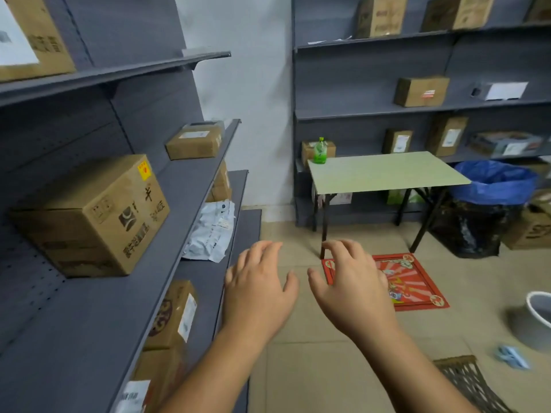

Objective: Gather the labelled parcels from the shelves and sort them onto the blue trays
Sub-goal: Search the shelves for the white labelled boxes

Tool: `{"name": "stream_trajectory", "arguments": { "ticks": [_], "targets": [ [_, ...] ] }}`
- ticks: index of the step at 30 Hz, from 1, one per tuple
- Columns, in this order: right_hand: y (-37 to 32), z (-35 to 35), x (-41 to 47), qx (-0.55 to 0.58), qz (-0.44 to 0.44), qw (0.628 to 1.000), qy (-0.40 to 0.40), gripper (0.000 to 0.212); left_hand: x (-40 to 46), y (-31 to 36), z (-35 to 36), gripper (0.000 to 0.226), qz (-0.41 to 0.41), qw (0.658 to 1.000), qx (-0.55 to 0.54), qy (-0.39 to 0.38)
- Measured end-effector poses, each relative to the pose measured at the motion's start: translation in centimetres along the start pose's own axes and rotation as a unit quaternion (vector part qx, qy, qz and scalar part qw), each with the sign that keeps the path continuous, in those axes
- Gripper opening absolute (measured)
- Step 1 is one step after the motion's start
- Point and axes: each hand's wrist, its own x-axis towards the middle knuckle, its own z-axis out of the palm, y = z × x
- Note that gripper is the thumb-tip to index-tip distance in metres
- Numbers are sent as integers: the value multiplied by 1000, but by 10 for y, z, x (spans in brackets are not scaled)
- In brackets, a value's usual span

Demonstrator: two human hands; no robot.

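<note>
Both my hands hover side by side in front of me, above the floor, holding nothing. My left hand [256,287] and my right hand [351,287] have relaxed, spread fingers. On the grey shelf unit [167,204] at my left stand a large cardboard box [92,216] and a smaller labelled box [195,141]. A white poly-bag parcel [213,231] lies one shelf lower, with more labelled boxes [176,314] below it. Several parcels sit on the far shelves, among them a brown box [422,90]. No blue tray is in view.
A pale green folding table [387,171] with a green bottle [320,150] stands at the far wall. Beside it is a bin with a blue liner [492,183]. A red mat [411,281] lies on the floor, a grey bucket [539,320] at right.
</note>
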Motion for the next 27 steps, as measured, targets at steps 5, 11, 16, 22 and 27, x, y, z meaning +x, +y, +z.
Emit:
{"name": "stream_trajectory", "arguments": {
  "ticks": [5,11,16,22,27],
  "targets": [
    [9,15,32,-30,23,999,-2,53,51,-3,18,53,26,999,-21,0],
    [29,24,102,-35,28,999,6,52,111,5,56,53,36,999,-19,-13],
    [54,29,175,-39,10,999,0,54,170,20,87,54,22,1000,-16,-1],
    [65,35,256,-30,-29,999,-18,53,233,30,112,54,4,1000,-13,3],
    [64,47,312,-25,-40,999,-23,53,284,27,128,54,-8,1000,-9,3]
  ]
}}
